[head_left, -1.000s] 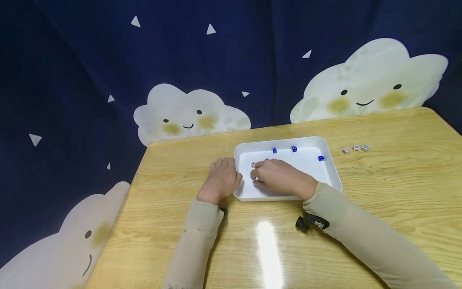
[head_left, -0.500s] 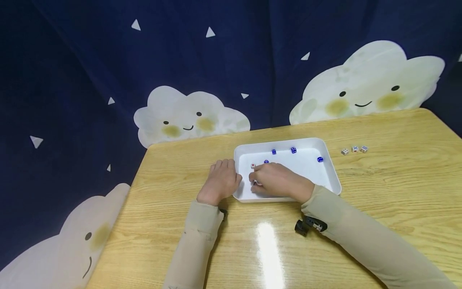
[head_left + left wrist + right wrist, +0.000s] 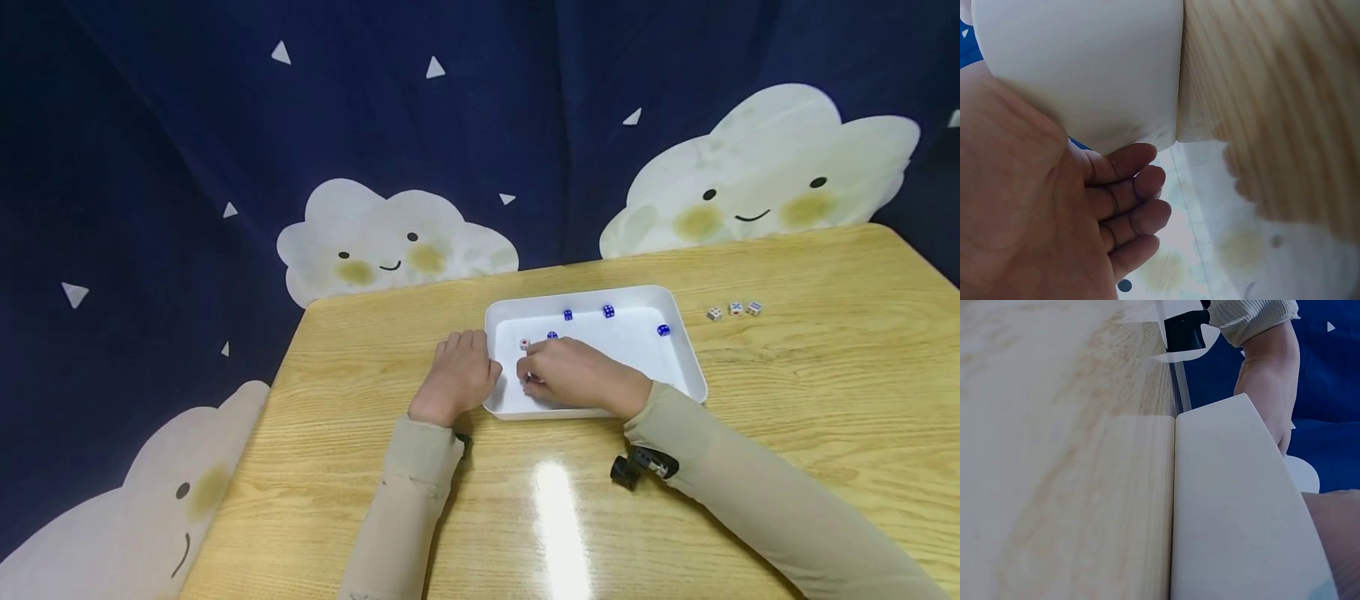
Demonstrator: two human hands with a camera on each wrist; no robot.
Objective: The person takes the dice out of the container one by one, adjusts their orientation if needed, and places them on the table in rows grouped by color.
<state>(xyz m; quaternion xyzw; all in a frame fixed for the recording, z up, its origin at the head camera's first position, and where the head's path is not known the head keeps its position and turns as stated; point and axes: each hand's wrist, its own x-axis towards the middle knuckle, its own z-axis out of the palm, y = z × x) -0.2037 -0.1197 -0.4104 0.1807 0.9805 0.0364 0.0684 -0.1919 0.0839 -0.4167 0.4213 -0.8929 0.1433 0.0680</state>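
Note:
A shallow white tray [image 3: 637,333] holds several dice. My left hand [image 3: 456,375] holds the tray's left end; in the left wrist view its fingers [image 3: 1141,215] curl at the outer wall, thumb hidden behind the rim. My right hand [image 3: 573,372] reaches over the near wall into the tray, with a small die [image 3: 527,379] mostly hidden between its thumb and fingertips. Just beyond those fingers lie a white die with a red dot [image 3: 524,343] and a partly covered blue die [image 3: 552,335]. In the right wrist view, the tray wall [image 3: 1229,506] hides most of the right hand [image 3: 1338,525].
More blue dice sit along the tray's far side [image 3: 609,311] and at its right [image 3: 663,330]. On the wooden table [image 3: 337,467], right of the tray, three white dice [image 3: 736,308] stand in a row. A dark blue cloth with clouds [image 3: 405,233] hangs behind.
My right hand has shifted slightly toward the near wall, its thumb and fingers closing about the small die and uncovering more of a blue die behind it. The left hand stays in place.

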